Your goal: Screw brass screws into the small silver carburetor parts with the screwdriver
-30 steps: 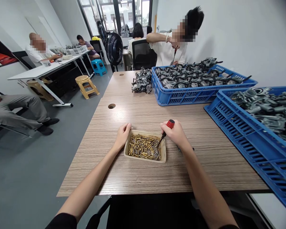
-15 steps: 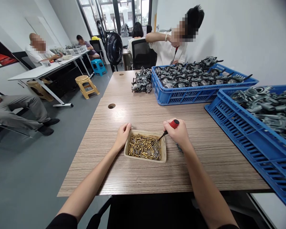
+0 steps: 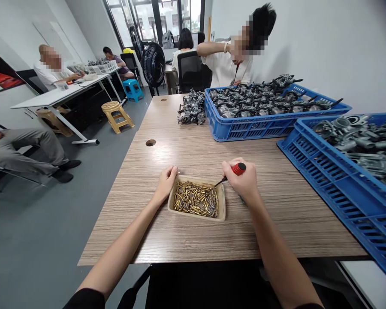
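A cream plastic tray [image 3: 197,217] sits on the table in front of me, holding a heap of small brass-coloured parts [image 3: 193,199]. My left hand [image 3: 166,183] is closed beside the tray's upper left corner; a tiny light tip shows at its fingertips, too small to name. My right hand [image 3: 244,180] grips a screwdriver with a red and black handle [image 3: 238,168]. The screwdriver's dark shaft slants down to the left, its tip at the tray's upper right rim. Under my right wrist, a small dark object [image 3: 241,198] is mostly hidden.
Two blue crates [image 3: 251,128] [image 3: 337,180] filled with grey metal parts stand at the back and right. A pile of metal assemblies [image 3: 192,108] lies left of the back crate. Across the table a person [image 3: 227,64] works with a screwdriver. The table has a round hole [image 3: 151,143].
My right hand and the screwdriver have shifted slightly right, the tip drawing up toward the tray's rim. My left hand stays in place.
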{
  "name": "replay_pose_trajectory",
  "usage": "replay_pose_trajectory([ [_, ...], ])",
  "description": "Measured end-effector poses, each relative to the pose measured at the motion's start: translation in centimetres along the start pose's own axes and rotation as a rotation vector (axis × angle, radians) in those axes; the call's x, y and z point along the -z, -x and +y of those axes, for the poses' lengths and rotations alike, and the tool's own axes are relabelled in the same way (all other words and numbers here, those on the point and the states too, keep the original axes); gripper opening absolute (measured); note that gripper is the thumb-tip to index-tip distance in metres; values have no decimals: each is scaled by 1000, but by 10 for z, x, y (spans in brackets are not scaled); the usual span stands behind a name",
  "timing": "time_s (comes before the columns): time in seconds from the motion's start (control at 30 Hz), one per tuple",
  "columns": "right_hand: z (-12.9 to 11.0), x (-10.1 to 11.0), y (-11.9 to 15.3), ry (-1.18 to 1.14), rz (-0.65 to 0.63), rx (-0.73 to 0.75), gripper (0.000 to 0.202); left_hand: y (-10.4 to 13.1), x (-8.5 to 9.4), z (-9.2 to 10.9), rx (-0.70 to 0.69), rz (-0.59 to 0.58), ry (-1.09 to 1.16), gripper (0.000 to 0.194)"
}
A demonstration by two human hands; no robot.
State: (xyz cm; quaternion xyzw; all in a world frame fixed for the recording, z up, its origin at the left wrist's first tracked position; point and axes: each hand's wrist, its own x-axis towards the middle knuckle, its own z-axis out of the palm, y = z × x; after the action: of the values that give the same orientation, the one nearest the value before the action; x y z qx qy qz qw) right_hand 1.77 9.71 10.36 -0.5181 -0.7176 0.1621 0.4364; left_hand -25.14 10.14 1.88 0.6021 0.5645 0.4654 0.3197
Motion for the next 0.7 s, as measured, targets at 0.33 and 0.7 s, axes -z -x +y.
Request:
replay_pose_trajectory([
  [0.33,-9,-8,0,91,-86,62,58,-1,0,-1,-1,1,-15,46],
  [0.7,9,-10,-7,-88,-213,-233,56,0,1,-1,-6,-2,-13,45],
])
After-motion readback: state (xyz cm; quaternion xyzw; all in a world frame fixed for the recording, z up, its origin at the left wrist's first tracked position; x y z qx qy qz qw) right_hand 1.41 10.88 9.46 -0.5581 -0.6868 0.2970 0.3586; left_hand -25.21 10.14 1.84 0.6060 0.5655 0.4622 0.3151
